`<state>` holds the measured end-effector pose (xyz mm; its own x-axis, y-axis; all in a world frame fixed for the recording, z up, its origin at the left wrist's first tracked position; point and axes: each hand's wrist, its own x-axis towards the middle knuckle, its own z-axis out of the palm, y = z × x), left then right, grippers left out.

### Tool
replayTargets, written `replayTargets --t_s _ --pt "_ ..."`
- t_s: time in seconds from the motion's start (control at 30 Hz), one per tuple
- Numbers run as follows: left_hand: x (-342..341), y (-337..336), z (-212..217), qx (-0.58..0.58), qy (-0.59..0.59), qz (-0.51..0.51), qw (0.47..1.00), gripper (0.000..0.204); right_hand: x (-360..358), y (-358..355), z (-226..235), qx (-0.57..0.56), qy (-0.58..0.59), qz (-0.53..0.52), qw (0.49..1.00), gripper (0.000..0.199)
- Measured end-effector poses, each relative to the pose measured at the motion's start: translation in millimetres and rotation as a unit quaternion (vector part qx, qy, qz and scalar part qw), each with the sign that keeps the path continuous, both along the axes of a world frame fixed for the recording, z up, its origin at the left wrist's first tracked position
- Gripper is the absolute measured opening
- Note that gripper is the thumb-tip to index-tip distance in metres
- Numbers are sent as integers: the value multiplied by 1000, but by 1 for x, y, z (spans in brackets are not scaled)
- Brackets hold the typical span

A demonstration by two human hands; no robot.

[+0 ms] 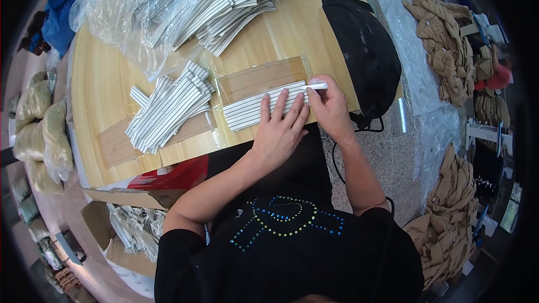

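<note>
A striped white fabric strip (240, 113) lies along a brown cardboard template (261, 76) taped to the wooden table near its front edge. My left hand (279, 129) rests on the strip, fingers spread and pressing it flat. In my right hand (331, 109) is a white marker (316, 86), its tip pointing left at the strip's right end, close to my left fingertips. To the left, a loose pile of striped fabric pieces (171, 106) lies across a second cardboard template (115, 143).
Farther back, clear plastic bags (120, 28) partly cover more striped stacks (241, 5). A black mesh-like bag (362, 50) lies at the table's right edge. Below left stands a cardboard box (101, 221) of striped pieces. Brown garment heaps (449, 213) lie on the right.
</note>
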<state>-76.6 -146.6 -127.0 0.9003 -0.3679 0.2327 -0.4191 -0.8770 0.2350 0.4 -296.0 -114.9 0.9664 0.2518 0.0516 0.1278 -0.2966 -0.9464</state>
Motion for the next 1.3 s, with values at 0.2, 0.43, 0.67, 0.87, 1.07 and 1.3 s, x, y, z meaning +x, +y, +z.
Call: replayTargets --t_s 0.2,0.43,0.67,0.87,1.07,1.3 --pt "0 3 -5 -7 -6 8 1000 60 3 9 1 -49 -24 14 998 11" --pt "3 4 -4 -1 -16 7 1000 60 12 7 8 -88 -18 22 996 13" --pt "2 2 -1 7 -8 -3 1000 60 3 2 -1 34 -16 -1 999 11" --pt "1 3 -5 0 -8 3 1000 62 4 3 0 -52 -30 17 998 11" --pt "2 3 -5 -10 -11 2 1000 63 8 6 5 -104 -60 19 993 12" --pt "-1 3 -11 -10 2 -2 1000 49 0 35 8 -70 -145 86 983 14"
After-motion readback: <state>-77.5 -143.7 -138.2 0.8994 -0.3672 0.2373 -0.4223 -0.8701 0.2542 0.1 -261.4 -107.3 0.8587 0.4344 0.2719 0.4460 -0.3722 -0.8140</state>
